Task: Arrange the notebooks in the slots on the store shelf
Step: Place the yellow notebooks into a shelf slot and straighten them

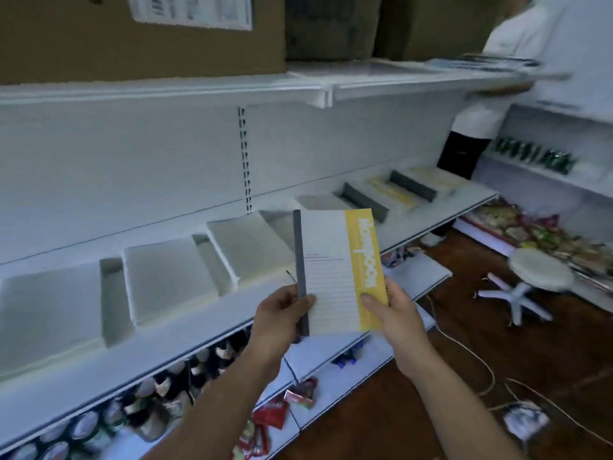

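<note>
I hold a notebook (335,270) upright in front of the shelf; it has a white lined cover, a yellow band and a grey spine. My left hand (282,313) grips its lower spine edge, and my right hand (394,313) pinches its lower yellow corner. Behind it the white store shelf (185,330) carries a row of slanted slots (172,277) that look bare near me. Farther right, slots hold yellow notebooks (393,192) between grey dividers (413,185).
Another person in a white top (530,54) stands at the right by the upper shelf with a stack of items. A white stool (537,270) and cables lie on the wooden floor. Bottles (185,376) and snack packets (272,416) fill lower shelves. Cardboard boxes (142,38) sit on top.
</note>
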### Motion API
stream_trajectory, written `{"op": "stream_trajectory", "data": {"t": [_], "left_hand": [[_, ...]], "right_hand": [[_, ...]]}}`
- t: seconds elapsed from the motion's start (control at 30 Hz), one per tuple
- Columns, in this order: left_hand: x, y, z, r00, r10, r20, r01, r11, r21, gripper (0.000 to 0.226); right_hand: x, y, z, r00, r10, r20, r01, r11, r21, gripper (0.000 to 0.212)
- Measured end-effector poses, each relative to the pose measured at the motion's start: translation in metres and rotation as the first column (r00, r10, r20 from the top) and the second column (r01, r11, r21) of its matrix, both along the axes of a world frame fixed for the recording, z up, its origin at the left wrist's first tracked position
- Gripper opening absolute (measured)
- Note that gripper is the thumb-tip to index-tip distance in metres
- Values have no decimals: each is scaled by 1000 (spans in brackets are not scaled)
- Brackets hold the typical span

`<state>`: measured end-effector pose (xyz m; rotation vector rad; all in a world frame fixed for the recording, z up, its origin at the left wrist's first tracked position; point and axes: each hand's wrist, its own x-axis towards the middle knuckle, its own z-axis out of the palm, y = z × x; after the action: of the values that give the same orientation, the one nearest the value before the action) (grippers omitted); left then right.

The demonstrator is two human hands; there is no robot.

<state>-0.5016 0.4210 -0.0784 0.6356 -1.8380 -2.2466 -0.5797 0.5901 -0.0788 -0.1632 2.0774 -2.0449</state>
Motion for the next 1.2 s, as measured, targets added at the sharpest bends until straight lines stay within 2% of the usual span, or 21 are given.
{"op": "stream_trajectory", "data": {"t": [0.27,0.43,0.53,0.6,0.73,0.9,1.03,1.1,1.2], "left_hand": [[-129,96,-12,989,-143,31,143,989,-20,11],[-246,138,-31,995,-104,-4,103,993,-63,8],[-314,155,-31,998,-35,-58,29,994,-102,20],[-350,160,-28,994,2,-105,-14,994,-112,28],[-403,157,-26,982,117,-145,-148,963,-227,32],[-452,143,-37,929,307,-205,-365,850,-379,36],[-473,135,-56,851,513,-113,-488,693,-531,43],[-478,138,-61,809,585,-50,-513,663,-545,50],[-487,143,-65,771,636,-33,-531,613,-586,53]], "right_hand": [[-98,101,-21,980,-189,63,190,982,-10,30],[-206,144,-19,973,-231,8,230,972,47,26],[-279,157,-9,977,-212,-9,212,974,77,29],[-324,158,-4,986,-166,-15,167,982,93,28],[-396,145,-5,999,-43,-6,44,987,152,24],[-472,107,-6,992,108,-62,-87,956,282,25],[-517,80,-11,962,268,-57,-229,899,372,14],[-532,73,-14,929,360,-85,-295,859,418,14],[-549,65,-27,885,445,-133,-342,818,463,18]]}}
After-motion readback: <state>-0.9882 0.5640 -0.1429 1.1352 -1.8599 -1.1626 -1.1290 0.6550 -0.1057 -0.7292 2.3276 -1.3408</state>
